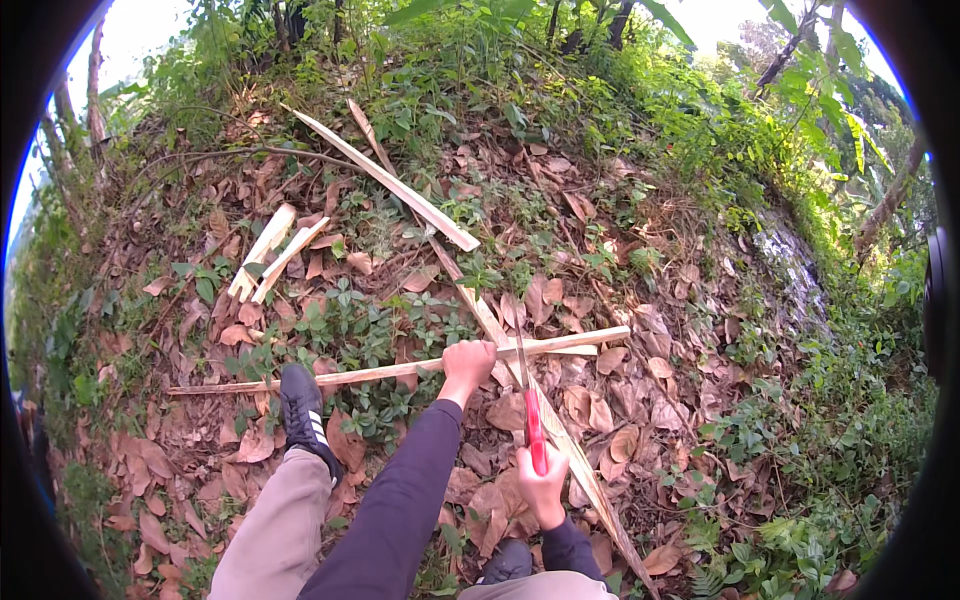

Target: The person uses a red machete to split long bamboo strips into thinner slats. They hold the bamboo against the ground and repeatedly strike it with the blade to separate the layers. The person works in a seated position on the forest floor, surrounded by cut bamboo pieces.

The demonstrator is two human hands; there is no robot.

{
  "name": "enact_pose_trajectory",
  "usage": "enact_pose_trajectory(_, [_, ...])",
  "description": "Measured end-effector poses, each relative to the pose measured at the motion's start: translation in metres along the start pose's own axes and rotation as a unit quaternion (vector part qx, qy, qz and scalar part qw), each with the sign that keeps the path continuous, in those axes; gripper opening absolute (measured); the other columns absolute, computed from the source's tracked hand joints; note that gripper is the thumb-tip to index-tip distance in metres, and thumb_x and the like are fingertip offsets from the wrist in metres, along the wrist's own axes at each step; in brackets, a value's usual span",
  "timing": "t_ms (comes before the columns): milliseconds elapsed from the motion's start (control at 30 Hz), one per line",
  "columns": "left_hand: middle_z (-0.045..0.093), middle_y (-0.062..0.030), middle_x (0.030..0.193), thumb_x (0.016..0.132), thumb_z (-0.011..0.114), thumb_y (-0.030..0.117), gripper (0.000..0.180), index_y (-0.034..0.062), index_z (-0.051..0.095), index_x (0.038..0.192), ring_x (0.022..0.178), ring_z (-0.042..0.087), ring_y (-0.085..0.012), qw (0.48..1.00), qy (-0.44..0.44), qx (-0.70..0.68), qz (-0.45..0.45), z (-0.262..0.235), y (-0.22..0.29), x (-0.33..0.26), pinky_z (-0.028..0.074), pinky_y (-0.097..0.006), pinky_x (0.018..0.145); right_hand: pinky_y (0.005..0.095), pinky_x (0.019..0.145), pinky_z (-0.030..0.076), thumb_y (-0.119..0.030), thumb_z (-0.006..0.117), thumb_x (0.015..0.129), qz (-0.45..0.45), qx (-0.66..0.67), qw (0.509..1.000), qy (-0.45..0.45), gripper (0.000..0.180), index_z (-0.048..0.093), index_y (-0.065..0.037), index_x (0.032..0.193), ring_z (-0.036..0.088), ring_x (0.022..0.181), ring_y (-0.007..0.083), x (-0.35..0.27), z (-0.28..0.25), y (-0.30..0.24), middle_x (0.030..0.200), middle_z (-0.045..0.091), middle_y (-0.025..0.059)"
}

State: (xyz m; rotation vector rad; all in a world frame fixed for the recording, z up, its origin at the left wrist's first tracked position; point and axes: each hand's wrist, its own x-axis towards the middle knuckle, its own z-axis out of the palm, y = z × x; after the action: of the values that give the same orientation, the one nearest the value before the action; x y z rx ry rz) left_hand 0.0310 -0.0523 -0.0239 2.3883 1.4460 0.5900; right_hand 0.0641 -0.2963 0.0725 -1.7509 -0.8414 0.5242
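My left hand [468,367] is closed around a long pale strip of wood [390,373] that runs across the ground from left to right. In my right hand [543,487] is the red handle of a hand saw [534,430]. The thin blade points away from me and crosses the strip just right of my left hand; whether its teeth are in the wood is too small to tell. Beneath the strip, a longer split plank [575,465] lies diagonally, crossing under it near the blade. My left shoe [307,418] is at the strip's left part.
A pointed split board [385,180] lies ahead, over the diagonal plank's far part. Two short wood pieces, one wider [266,248] and one narrower [290,258], lie at the left. Dry brown leaves and low green plants cover the sloping ground, with bushes [640,110] behind.
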Motion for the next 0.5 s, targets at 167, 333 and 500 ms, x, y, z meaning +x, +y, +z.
enact_pose_trajectory(167, [0.063, -0.0199, 0.058, 0.091, 0.043, 0.028, 0.049, 0.004, 0.066, 0.055, 0.056, 0.065, -0.0383, 0.999, 0.039, 0.013, -0.011, 0.014, -0.009, -0.008, 0.052, -0.051, 0.059, 0.032, 0.044, 0.041, -0.006, 0.063, 0.076, -0.03, -0.032, 0.999, -0.015, 0.014, 0.057, -0.003, 0.064, 0.053, 0.039, 0.0173, -0.043, -0.012, 0.014, 0.047, 0.048, 0.009])
enact_pose_trajectory(333, [0.064, -0.0192, 0.058, 0.097, 0.041, 0.034, 0.055, 0.0051, 0.068, 0.058, 0.056, 0.066, -0.0364, 0.999, 0.013, 0.014, 0.028, 0.01, -0.007, -0.007, 0.053, -0.049, 0.059, 0.0305, 0.041, 0.031, -0.008, 0.063, 0.081, -0.082, -0.019, 0.996, 0.011, 0.028, 0.047, -0.003, 0.059, 0.039, 0.04, 0.0084, -0.037, -0.005, 0.007, 0.046, 0.039, 0.0025])
enact_pose_trajectory(500, [0.064, -0.018, 0.058, 0.102, 0.035, 0.038, 0.063, 0.0046, 0.068, 0.061, 0.055, 0.065, -0.0372, 0.995, -0.021, 0.025, 0.095, 0.005, 0.006, -0.007, 0.053, -0.048, 0.058, 0.03, 0.042, 0.037, -0.007, 0.063, 0.079, -0.009, -0.004, 1.0, 0.014, 0.02, 0.052, -0.003, 0.062, 0.045, 0.039, 0.0104, -0.033, -0.03, 0.008, 0.046, 0.044, 0.0044])
